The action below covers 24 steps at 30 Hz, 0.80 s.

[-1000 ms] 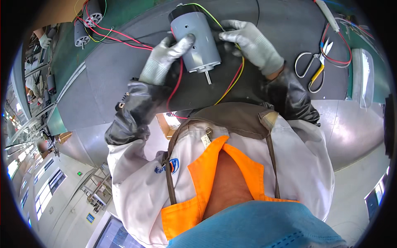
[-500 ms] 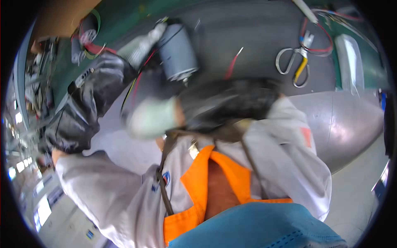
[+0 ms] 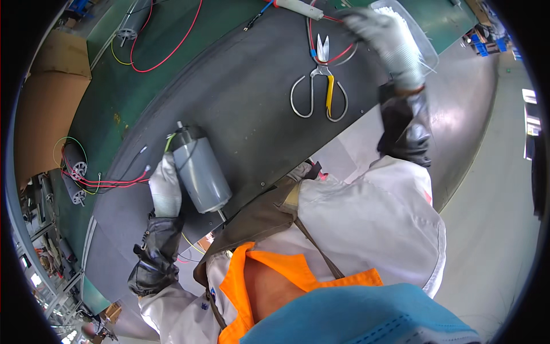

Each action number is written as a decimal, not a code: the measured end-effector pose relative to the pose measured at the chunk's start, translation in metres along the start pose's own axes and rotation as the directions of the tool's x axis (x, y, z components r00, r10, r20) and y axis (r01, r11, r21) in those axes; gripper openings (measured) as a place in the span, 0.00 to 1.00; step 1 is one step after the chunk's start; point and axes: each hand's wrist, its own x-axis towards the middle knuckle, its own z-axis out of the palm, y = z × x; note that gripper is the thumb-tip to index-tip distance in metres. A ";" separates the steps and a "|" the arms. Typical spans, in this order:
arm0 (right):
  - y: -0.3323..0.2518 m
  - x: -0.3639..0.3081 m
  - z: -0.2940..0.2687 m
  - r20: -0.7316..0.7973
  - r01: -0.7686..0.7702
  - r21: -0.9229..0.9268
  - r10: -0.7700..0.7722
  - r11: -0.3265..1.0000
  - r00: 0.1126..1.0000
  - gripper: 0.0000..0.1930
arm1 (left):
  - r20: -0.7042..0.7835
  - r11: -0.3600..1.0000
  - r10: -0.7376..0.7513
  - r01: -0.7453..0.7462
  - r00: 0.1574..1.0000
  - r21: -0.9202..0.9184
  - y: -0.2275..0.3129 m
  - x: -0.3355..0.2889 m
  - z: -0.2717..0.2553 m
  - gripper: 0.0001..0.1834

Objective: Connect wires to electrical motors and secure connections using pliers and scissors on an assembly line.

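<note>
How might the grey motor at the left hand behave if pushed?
The cylindrical grey motor lies on its side, so it may roll. Its metal-looking shaft and bulk suggest heaviness. Smooth and shiny, it could feel slippery.

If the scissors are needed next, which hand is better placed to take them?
Probably the right hand: it is nearer the scissors, while the left hand is beside the grey motor.
</note>
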 end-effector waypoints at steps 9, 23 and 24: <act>0.248 0.113 -0.095 -0.017 -0.040 -0.629 0.037 0.776 0.999 0.19 | -0.010 0.781 0.491 -0.435 0.871 0.448 0.020 -0.001 0.022 0.11; -0.073 -0.033 0.037 -0.028 0.018 0.286 -0.010 0.958 1.000 0.12 | 0.560 0.899 -0.397 0.430 0.727 0.078 0.094 0.015 -0.064 0.30; -0.083 -0.040 0.053 0.151 0.040 0.312 -0.091 0.949 0.984 0.11 | 0.552 0.885 -0.403 0.465 0.730 0.030 0.099 0.013 -0.071 0.27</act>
